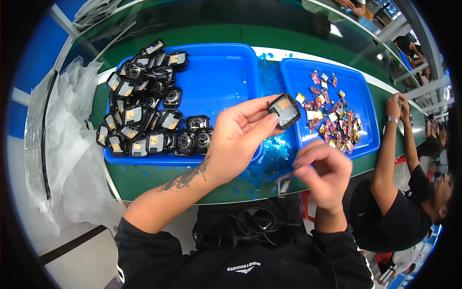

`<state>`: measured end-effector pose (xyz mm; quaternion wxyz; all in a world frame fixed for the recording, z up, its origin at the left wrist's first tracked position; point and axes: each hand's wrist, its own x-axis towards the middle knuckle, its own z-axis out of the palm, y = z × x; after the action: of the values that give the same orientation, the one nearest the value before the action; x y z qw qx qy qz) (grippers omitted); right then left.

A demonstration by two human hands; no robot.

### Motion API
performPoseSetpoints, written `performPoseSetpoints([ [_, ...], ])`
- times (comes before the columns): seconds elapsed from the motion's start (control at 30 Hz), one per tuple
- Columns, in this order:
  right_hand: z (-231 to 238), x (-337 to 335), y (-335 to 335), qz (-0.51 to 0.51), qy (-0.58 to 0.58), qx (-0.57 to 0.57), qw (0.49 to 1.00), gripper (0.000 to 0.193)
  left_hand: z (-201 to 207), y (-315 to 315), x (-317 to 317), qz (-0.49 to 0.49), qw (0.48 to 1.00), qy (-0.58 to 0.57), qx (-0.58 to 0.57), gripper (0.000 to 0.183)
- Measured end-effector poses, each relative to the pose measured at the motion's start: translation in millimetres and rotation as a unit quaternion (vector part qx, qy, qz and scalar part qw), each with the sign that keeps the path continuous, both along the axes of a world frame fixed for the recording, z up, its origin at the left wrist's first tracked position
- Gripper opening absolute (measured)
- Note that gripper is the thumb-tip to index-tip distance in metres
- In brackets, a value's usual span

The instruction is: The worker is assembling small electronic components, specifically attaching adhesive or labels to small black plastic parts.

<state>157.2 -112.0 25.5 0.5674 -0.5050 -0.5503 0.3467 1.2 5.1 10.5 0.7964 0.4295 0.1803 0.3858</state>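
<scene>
My left hand (236,137) is closed round the edge of a black watch case (285,113), thumb on its face. Its opening faces up and shows a grey panel with a tan patch. Lower and to the right, my right hand (326,173) is pinched, slightly blurred. From its fingertips hangs a small battery (285,187) with a reddish flex strip, pale with a yellow edge. In the left blue tray (216,62) several similar watch cases (132,115) lie heaped at the left side. The right blue tray (301,72) holds a pile of small batteries and reddish strips (339,127).
Blue film scraps (276,144) litter the green table (216,185) between the trays. Crumpled clear plastic sheets (72,144) hang at the left. A co-worker (392,207) sits at the right, arms raised onto the table. A black cable (255,221) lies coiled at my lap.
</scene>
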Motion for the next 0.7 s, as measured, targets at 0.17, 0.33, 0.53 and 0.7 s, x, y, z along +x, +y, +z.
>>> performPoseSetpoints([
  [0.17,12,6,6,-0.068,0.123,-0.047,0.989,0.014,1,-1,1,-0.025,0.999,0.026,0.007,0.038],
  [0.33,5,8,5,-0.076,0.079,-0.036,0.993,0.011,2,-1,1,-0.031,0.998,0.053,0.029,0.038],
  [0.53,7,3,5,-0.062,0.186,-0.020,0.980,0.025,7,-5,2,-0.050,0.997,0.050,-0.008,0.035],
  [0.7,12,-2,2,-0.045,0.191,-0.064,0.979,0.028,8,-6,1,-0.078,0.994,0.063,0.031,0.024],
])
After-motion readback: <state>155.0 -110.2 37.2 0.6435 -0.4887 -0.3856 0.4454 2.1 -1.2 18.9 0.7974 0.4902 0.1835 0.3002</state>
